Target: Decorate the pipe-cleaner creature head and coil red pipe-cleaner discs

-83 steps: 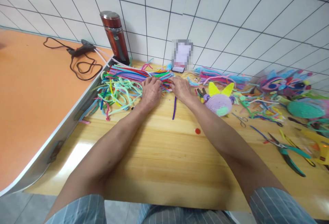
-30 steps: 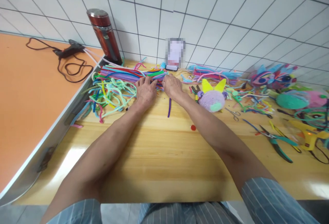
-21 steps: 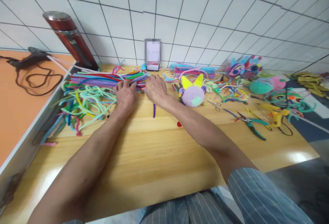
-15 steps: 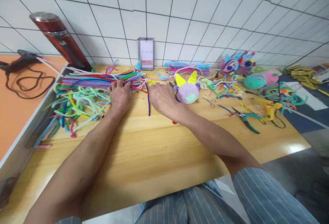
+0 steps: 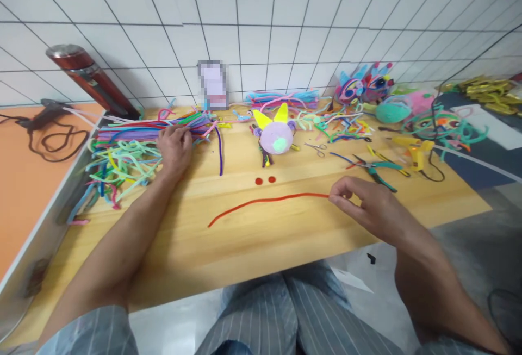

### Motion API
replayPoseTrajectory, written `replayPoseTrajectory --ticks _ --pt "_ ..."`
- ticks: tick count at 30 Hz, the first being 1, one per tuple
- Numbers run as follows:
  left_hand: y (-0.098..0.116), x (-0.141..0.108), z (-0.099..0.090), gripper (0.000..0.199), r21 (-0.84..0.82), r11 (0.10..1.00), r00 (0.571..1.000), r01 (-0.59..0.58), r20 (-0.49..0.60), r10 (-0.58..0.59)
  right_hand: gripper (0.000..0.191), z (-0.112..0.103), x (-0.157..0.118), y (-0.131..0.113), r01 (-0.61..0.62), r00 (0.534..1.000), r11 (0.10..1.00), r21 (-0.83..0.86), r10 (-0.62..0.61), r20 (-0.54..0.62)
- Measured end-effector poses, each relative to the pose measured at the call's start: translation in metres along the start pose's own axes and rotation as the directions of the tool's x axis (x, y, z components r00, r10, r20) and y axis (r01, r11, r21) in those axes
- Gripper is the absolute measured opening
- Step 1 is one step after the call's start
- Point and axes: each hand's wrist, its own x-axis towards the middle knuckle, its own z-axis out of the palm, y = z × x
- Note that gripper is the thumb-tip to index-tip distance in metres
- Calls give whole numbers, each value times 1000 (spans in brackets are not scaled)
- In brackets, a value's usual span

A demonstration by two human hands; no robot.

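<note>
My right hand pinches one end of a red pipe cleaner, which stretches leftward in a shallow curve over the wooden table. At the far left, my left hand rests with curled fingers on a bundle of coloured pipe cleaners; its fingertips are partly hidden. A single dark purple pipe cleaner lies beside that bundle. Two small red discs sit side by side above the red pipe cleaner. Behind them is a lilac fuzzy animal head with yellow pointed ears and a mint snout.
Scissors, green-handled pliers and a yellow glue gun lie on the right. Loose green pipe cleaners pile up at left. A brown-red flask and a phone stand by the tiled wall. Finished fuzzy figures sit back right.
My right hand has moved right and toward me, drawing the red pipe cleaner out from the bundle across the table. The left hand stays on the bundle. The view has shifted, uncovering the red discs.
</note>
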Motion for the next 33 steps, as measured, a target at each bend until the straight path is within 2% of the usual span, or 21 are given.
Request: replayPoseTrajectory --ticks 6,11,13,15,17,18,20,22,23,25,27,29,31,33 --pt "19 8 -21 20 -1 994 994 -108 -31 108 17 -4 -33 21 -41 999 994 101 44 -25" --pt "55 3 -50 24 -42 956 955 -289 -87 284 18 4 -39 42 -78 997 990 119 80 -15" --pt "77 -13 -62 27 -130 950 959 -284 -29 283 18 9 -39 48 -91 995 988 124 94 -16" --pt "101 -37 -74 31 -224 941 951 -255 120 287 19 13 -39 51 -105 994 986 131 107 -8" --pt "124 -66 -85 38 -320 923 905 -215 290 311 18 15 -39 51 -114 993 984 137 116 -3" --pt "134 -80 -89 43 -361 915 866 -179 384 321 18 15 -40 50 -116 993 983 141 118 -5" --pt "150 -105 -96 49 -427 893 752 -144 539 379 18 16 -40 49 -112 993 983 147 116 -17" --pt "158 -122 -99 45 -467 873 672 -138 604 429 19 18 -38 47 -100 994 983 152 105 -28" --pt "160 -127 -99 39 -495 856 649 -146 606 461 20 19 -36 46 -90 995 984 154 96 -33" --pt "158 -131 -99 32 -544 822 630 -166 583 513 20 24 -30 43 -64 997 986 156 72 -41" --pt "149 -125 -101 30 -549 812 634 -197 561 533 21 30 -22 39 -39 997 988 148 50 -66" --pt "135 -112 -107 27 -467 848 674 -251 544 500 20 36 -11 33 -19 992 992 126 35 -122" --pt "114 -90 -119 25 -291 912 758 -290 512 404 18 42 2 27 7 983 995 100 11 -183" --pt "90 -60 -134 26 -66 970 866 -232 441 237 15 47 14 21 46 976 996 73 -30 -216"
